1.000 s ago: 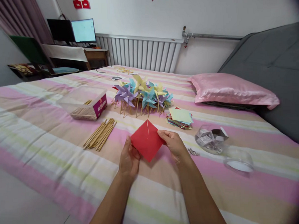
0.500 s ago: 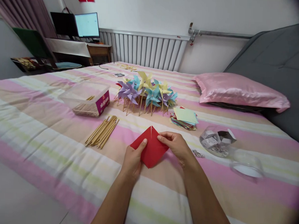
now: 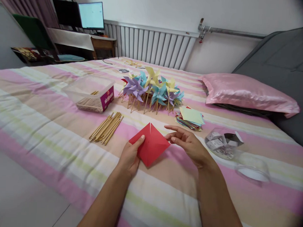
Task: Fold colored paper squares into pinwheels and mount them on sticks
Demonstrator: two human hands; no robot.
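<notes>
Pinching red paper (image 3: 153, 147), L grip (image 3: 130, 156) closed; R grip (image 3: 192, 146) half-spread, contact unclear; prob. light, bendy; hold 1 edge.

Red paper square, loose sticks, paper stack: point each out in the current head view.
Red paper square (image 3: 152, 148): head view, middle of its face.
Loose sticks (image 3: 106, 127): head view, mid-length on the bundle.
Paper stack (image 3: 192, 115): head view, the pale yellow top sheet.

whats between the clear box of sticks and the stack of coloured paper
In the head view, a cluster of paper pinwheels stands between the clear box and the paper stack.
</notes>
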